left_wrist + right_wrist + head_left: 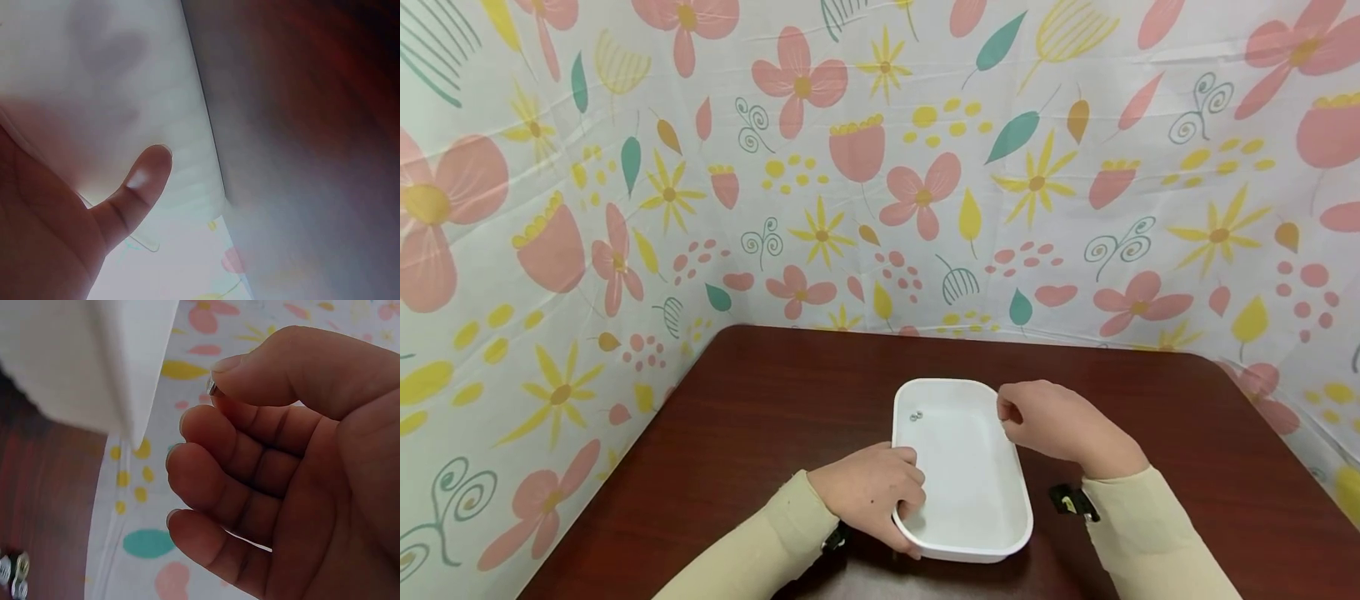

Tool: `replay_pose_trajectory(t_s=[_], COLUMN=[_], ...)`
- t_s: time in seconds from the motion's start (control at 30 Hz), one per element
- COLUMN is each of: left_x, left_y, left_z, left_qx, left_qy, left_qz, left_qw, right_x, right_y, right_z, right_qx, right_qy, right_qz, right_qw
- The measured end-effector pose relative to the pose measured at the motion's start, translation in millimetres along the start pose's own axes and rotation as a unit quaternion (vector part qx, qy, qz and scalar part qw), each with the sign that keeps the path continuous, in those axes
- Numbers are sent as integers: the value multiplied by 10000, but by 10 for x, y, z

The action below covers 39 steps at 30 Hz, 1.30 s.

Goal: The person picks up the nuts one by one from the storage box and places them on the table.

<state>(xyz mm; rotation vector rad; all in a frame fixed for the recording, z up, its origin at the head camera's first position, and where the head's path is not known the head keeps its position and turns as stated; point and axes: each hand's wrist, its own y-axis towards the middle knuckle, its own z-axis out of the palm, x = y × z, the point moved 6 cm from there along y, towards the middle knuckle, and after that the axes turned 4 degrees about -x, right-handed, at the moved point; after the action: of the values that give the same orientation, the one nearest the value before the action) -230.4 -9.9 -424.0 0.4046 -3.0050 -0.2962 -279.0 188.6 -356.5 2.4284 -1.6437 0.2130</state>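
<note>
A white rectangular tray (973, 475) with rounded corners stands on the table. My left hand (876, 492) grips its near left rim, fingers over the inside and thumb (147, 178) against the outer wall. At the tray's far right corner, my right hand (1060, 421) is raised by the rim. Between its thumb and index finger it pinches a small shiny metal piece (212, 386), whose exact kind is too small to tell. Inside the tray, near the far left corner, lie small metal pieces (916, 416) close together.
The dark red-brown table (790, 392) spreads around the tray. Small round metal pieces (20, 575) show on the table at the lower left of the right wrist view. A flower-patterned cloth (917, 250) hangs behind the table and along its left side.
</note>
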Motion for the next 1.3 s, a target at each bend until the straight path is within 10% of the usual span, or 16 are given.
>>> replay_pose_trajectory(t_s=[1.3], left_x=[1], left_y=[-8], left_z=[17], left_qx=[-57], left_qy=[-91], left_qz=[-7], left_qw=[9999], right_x=[-1157], right_y=[-190], right_z=[471], right_qx=[376], right_qy=[346], right_qz=[883], right_qw=[9948])
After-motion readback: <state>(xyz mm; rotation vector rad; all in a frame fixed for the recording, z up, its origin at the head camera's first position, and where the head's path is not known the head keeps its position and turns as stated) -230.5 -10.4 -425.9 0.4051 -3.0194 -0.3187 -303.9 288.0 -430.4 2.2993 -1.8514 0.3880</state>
